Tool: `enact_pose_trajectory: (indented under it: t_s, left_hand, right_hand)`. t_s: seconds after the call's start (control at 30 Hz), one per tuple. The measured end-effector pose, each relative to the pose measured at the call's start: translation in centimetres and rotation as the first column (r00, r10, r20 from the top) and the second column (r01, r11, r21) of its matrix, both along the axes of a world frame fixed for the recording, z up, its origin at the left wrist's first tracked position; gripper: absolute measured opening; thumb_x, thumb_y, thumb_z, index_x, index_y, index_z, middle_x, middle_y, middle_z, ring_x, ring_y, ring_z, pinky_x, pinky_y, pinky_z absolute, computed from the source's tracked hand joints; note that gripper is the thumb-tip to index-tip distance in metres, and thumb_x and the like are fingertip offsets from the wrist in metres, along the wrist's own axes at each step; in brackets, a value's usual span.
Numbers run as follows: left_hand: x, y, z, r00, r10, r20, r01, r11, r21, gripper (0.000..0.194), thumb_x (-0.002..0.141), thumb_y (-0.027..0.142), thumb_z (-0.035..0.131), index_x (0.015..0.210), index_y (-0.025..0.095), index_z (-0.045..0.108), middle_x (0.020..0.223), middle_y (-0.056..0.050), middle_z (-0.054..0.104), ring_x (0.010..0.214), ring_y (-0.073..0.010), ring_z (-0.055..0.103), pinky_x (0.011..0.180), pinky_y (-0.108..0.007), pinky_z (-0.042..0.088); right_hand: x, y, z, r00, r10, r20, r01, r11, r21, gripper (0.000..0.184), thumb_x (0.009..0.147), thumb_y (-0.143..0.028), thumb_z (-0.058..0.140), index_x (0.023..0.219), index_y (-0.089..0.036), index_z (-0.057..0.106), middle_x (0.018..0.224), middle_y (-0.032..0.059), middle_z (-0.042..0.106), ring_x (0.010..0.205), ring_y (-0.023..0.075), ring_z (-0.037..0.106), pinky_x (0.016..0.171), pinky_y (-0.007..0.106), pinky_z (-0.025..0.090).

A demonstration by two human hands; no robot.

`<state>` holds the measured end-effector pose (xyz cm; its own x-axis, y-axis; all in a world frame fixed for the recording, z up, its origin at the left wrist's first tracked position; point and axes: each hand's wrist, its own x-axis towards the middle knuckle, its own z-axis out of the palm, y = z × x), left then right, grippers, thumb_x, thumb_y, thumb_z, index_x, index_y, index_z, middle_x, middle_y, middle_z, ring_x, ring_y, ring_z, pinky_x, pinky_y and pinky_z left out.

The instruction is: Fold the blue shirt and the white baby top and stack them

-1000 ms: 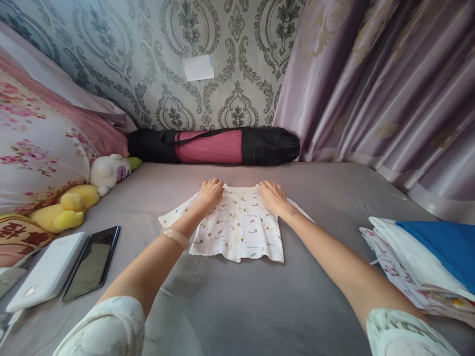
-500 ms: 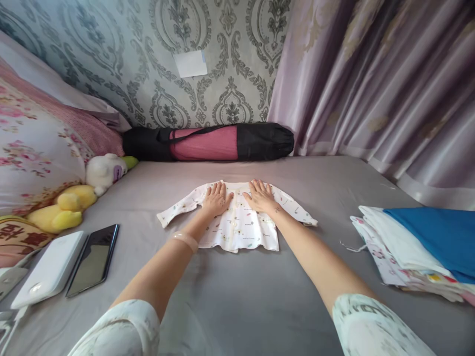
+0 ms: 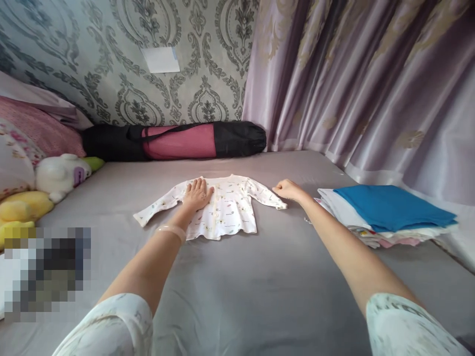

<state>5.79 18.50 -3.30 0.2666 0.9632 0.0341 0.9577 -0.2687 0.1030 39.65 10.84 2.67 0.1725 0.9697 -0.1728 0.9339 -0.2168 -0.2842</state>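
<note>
A small white long-sleeved shirt [image 3: 233,207] with a fine print and a buttoned front lies spread flat, sleeves out to both sides. My left hand [image 3: 198,194] rests flat on its upper left chest, fingers stretched out. At the outer edge of the right sleeve [image 3: 265,194], close to the cuff, is my right hand [image 3: 290,190] with its fingers curled closed. Whether cloth is caught between those fingertips is hidden.
A pile of folded clothes [image 3: 393,210], blue on top, lies at the right on the grey sheet [image 3: 260,291]. A black and pink rolled bag [image 3: 178,142] lies along the wall. Plush toys [image 3: 61,173] sit at the left, above a pixelated patch. Curtains [image 3: 334,89] hang at the back right.
My right hand has left the shirt's chest, moved right to the sleeve's end and closed. My left hand has stayed flat on the shirt. The view has turned right.
</note>
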Motion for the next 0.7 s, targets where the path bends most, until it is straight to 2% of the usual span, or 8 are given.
enact_pose_trajectory:
  t_s: [0.1, 0.2, 0.33, 0.5, 0.6, 0.7]
  left_hand:
    - [0.0, 0.0, -0.1, 1.000, 0.000, 0.002, 0.000, 1.000, 0.011, 0.069, 0.093, 0.052, 0.016, 0.146, 0.007, 0.025, 0.154, -0.015, 0.024, 0.143, -0.0298, 0.019, 0.115, -0.048, 0.016]
    - [-0.1, 0.0, -0.2, 1.000, -0.005, 0.000, 0.005, 1.000, 0.022, 0.070, 0.093, 0.052, 0.015, 0.146, 0.006, 0.025, 0.154, -0.015, 0.024, 0.142, -0.0301, 0.019, 0.115, -0.047, 0.016]
    - [-0.1, 0.0, -0.2, 1.000, -0.005, -0.001, 0.005, 1.000, 0.009, 0.072, 0.093, 0.052, 0.014, 0.146, 0.005, 0.024, 0.154, -0.015, 0.023, 0.143, -0.0304, 0.018, 0.115, -0.047, 0.016]
    - [-0.1, 0.0, -0.2, 1.000, 0.002, -0.017, -0.002, 1.000, 0.026, 0.069, 0.093, 0.052, 0.014, 0.145, 0.009, 0.027, 0.154, -0.014, 0.024, 0.143, -0.0285, 0.019, 0.115, -0.046, 0.017]
    - [-0.1, 0.1, -0.3, 1.000, -0.005, -0.010, 0.005, 0.999, 0.036, 0.068, 0.093, 0.052, 0.015, 0.145, 0.010, 0.028, 0.153, -0.015, 0.026, 0.142, -0.0282, 0.020, 0.114, -0.046, 0.018]
    - [-0.2, 0.1, -0.3, 1.000, -0.006, -0.008, 0.006, 0.999, 0.035, 0.067, 0.093, 0.052, 0.016, 0.144, 0.010, 0.028, 0.153, -0.015, 0.026, 0.142, -0.0285, 0.021, 0.114, -0.047, 0.018]
  right_hand:
    - [0.8, -1.1, -1.0, 0.994, -0.061, -0.092, 0.051, 0.993, -0.102, 0.023, 0.075, -0.040, 0.059, 0.071, -0.018, 0.064, 0.054, -0.0023, 0.055, 0.049, 0.0103, 0.048, 0.047, 0.021, 0.031]
    - [0.3, -0.9, -1.8, 0.987, -0.076, -0.138, 0.065, 0.994, -0.084, 0.015, 0.068, -0.032, 0.062, 0.074, -0.018, 0.064, 0.056, -0.0032, 0.056, 0.050, 0.0104, 0.048, 0.046, 0.021, 0.031]
    - [-0.3, -0.1, -1.4, 0.991, -0.046, -0.128, 0.036, 0.996, -0.076, 0.006, 0.064, -0.024, 0.057, 0.064, -0.018, 0.060, 0.049, -0.0050, 0.047, 0.048, 0.0107, 0.044, 0.046, 0.022, 0.028]
    - [0.6, 1.0, -0.8, 0.977, -0.076, -0.200, 0.104, 0.986, 0.134, 0.014, 0.071, -0.031, 0.054, 0.066, -0.018, 0.057, 0.055, -0.0048, 0.047, 0.054, 0.0108, 0.044, 0.048, 0.021, 0.028]
    - [1.4, 1.3, -1.1, 0.938, -0.095, -0.332, 0.138, 0.985, 0.107, 0.010, 0.070, -0.026, 0.058, 0.075, -0.017, 0.058, 0.059, -0.0054, 0.050, 0.053, 0.0092, 0.044, 0.047, 0.020, 0.029]
    - [2.0, 1.3, -1.1, 0.839, -0.145, -0.524, 0.164, 0.986, -0.012, 0.016, 0.073, -0.026, 0.059, 0.086, -0.016, 0.062, 0.065, -0.0026, 0.058, 0.055, 0.0095, 0.049, 0.048, 0.019, 0.034]
